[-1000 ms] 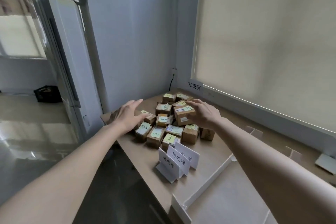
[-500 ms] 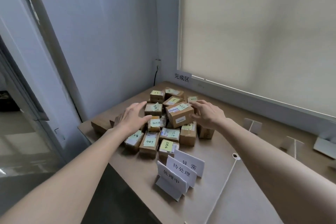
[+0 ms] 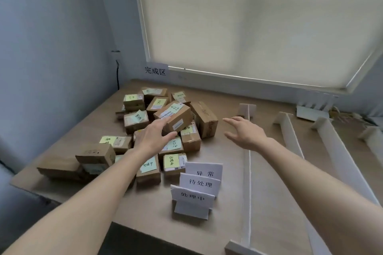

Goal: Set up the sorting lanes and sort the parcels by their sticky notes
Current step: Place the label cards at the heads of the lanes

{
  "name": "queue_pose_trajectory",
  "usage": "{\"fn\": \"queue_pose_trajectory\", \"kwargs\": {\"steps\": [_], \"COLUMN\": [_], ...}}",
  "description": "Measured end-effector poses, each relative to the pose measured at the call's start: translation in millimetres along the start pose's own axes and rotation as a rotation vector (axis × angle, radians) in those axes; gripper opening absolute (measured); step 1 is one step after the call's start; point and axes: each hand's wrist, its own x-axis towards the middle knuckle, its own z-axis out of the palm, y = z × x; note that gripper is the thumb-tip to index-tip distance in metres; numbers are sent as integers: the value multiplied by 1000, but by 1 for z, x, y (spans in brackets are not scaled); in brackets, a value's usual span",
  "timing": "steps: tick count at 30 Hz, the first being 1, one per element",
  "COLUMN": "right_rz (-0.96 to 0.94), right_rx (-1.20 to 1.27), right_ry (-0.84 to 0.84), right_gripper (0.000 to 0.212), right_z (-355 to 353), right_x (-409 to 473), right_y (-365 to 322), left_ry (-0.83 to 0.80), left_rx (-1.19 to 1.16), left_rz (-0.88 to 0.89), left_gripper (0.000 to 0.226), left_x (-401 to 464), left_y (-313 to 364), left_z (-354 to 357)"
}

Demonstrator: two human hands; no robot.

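On the brown table (image 3: 228, 151) our parcels (image 3: 157, 122) sit heaped at the left, both hands empty, left hand (image 3: 154, 138) flat on the pile, right hand (image 3: 246, 132) spread beside it, so we judge lane-laying comes next: gripping a white divider (image 3: 247, 172).

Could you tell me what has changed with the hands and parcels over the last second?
The right hand has let go of the top parcel and drawn back to the right, open. The left hand has moved up against that parcel. The label cards remain stacked, unmoved.
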Motion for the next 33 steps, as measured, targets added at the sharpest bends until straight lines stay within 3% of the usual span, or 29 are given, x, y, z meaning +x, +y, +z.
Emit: {"fn": "queue_pose_trajectory", "kwargs": {"steps": [9, 19, 23, 33], "right_rz": [174, 218, 315, 306], "right_rx": [68, 278, 445, 474], "right_ry": [-192, -309, -224, -339], "right_gripper": [60, 62, 63, 71], "right_z": [127, 266, 297, 321], "right_x": [-34, -44, -52, -58], "right_y": [6, -15, -28, -37], "left_ry": [-244, -348, -359, -367], "left_rx": [-100, -139, -228, -299], "left_rz": [26, -79, -126, -160], "left_gripper": [64, 68, 68, 66], "left_x": [-11, -54, -61, -76], "left_y": [-51, -114, -124, -129], "left_z": [98, 224, 253, 279]}}
